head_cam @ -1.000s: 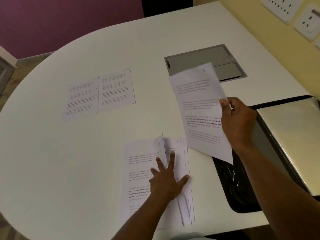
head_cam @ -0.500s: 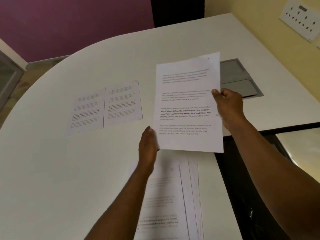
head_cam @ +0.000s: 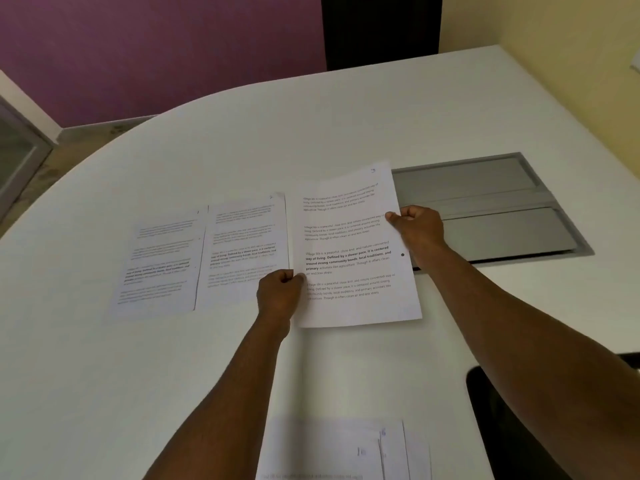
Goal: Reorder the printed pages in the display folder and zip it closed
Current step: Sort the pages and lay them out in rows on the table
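Note:
A printed page [head_cam: 353, 244] is held low over the white table, just right of two printed pages lying side by side, one on the left [head_cam: 159, 261] and one beside it [head_cam: 246, 244]. My left hand [head_cam: 278, 292] pinches the held page's lower left edge. My right hand [head_cam: 417, 226] pinches its right edge. A stack of further pages [head_cam: 346, 448] lies at the near edge of the table, fanned slightly. The dark display folder [head_cam: 512, 427] shows only as a black corner at the lower right.
A grey recessed cable hatch [head_cam: 491, 206] sits in the table [head_cam: 138, 375] behind my right hand. A purple wall and a dark gap lie beyond the table's curved far edge; a yellow wall stands at the right.
Both hands carried the held page forward and down, from mid-air to beside the two laid-out pages. The view tilted away, so the stack and folder slid to the bottom edge.

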Tool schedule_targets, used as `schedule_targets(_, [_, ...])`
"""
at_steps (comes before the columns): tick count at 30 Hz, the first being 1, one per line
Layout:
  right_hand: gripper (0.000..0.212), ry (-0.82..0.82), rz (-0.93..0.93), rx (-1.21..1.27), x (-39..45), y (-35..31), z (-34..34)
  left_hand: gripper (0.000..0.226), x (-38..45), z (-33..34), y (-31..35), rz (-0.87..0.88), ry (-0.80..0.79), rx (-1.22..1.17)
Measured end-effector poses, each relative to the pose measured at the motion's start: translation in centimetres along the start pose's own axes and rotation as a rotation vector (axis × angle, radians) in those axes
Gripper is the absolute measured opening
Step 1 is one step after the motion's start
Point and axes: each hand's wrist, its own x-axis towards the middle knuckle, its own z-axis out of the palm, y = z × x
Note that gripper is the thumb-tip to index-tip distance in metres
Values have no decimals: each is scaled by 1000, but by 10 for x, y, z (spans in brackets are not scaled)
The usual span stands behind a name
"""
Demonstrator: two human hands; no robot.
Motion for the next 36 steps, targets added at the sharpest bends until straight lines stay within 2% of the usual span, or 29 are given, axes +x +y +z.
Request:
schedule_targets(4, [12,45,-48,-125,38,5,21,12,39,12,0,42,41,130])
schedule_targets(7, [23,82,-70,-227,60,7,33,11,60,20,3,108,59,231])
schedule_targets(13, [29,39,-126,-358,92,17,56,10,93,30,3,191,99,376])
schedule_targets(22, [46,52,-283,-523,105,26,72,40,120,33,-17,311,168,555])
schedule_targets(27, [46,127,-459,-660,80,34,66,40,108,27,-23,367,196,583])
schedule_targets(33, [34,52,-634,-549,-9,51,36,32,24,13,-43,461,106,600])
schedule_targets(36, [26,45,-646,-526,-70,67,15,30,-31,-1,-67,473,73,608])
